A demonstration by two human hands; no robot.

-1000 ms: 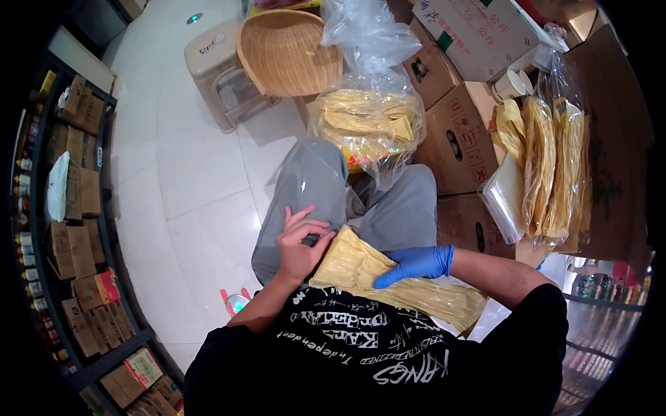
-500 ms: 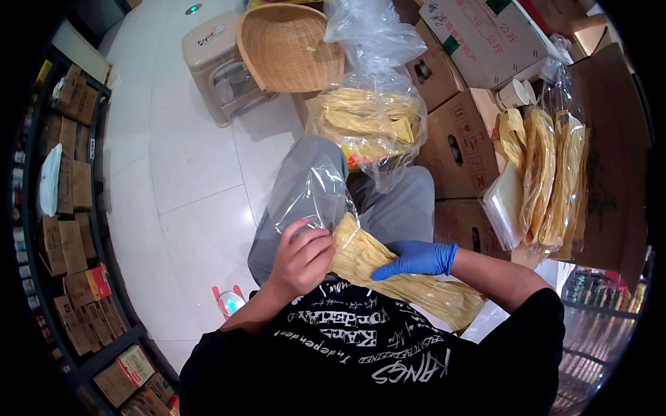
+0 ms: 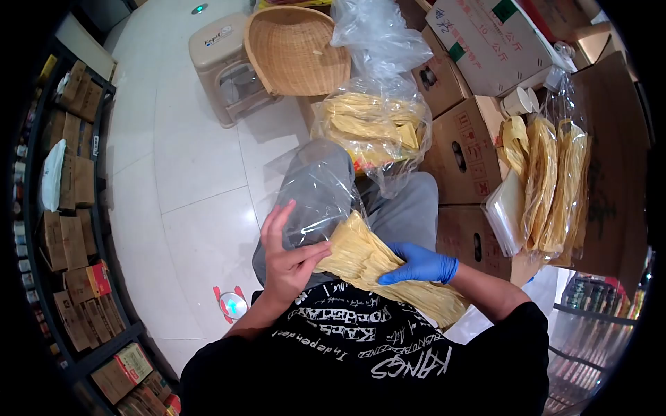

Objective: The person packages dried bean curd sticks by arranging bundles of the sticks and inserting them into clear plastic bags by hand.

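At centre frame, the bare left hand is pinching the mouth of a clear bag lying over the person's lap, fingers half spread. The gloved right hand is clenching a yellow bundle, its near end sitting at the bag's opening. Above, a full sack is leaning by a basket. At right, more bundles are resting on boxes.
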